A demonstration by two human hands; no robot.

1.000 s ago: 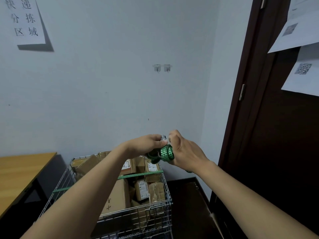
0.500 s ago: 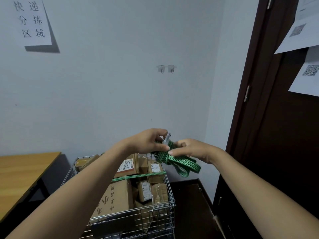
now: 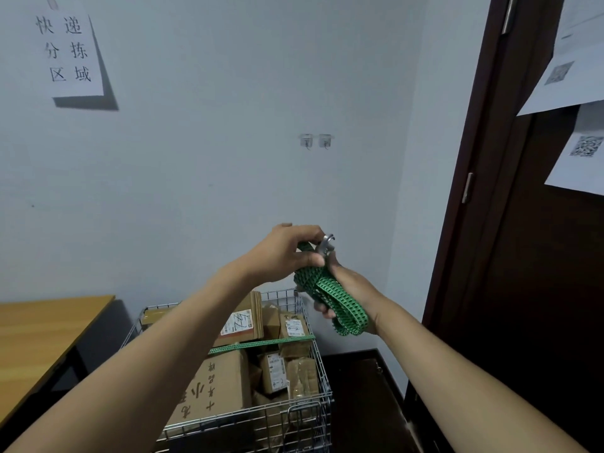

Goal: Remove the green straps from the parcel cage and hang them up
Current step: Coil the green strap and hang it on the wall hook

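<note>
A coiled green strap (image 3: 330, 291) with a metal hook (image 3: 327, 244) at its top is held between both hands above the wire parcel cage (image 3: 313, 416). My left hand (image 3: 289, 251) grips the strap's upper end just below the hook. My right hand (image 3: 343, 289) holds the hanging loops from underneath, partly hidden by them. A second green strap (image 3: 261, 343) stretches across the cage over the cardboard parcels (image 3: 215, 390). Two small wall hooks (image 3: 315, 140) sit on the wall above my hands.
A wooden table (image 3: 42, 335) stands left of the cage. A dark brown door (image 3: 536, 256) with pinned papers fills the right side. A paper sign (image 3: 67, 49) with characters hangs on the wall at upper left.
Both hands have risen with the strap. The loops, which spread out to the right half a second ago, now hang in a tighter bundle over my right hand, and the hook points up.
</note>
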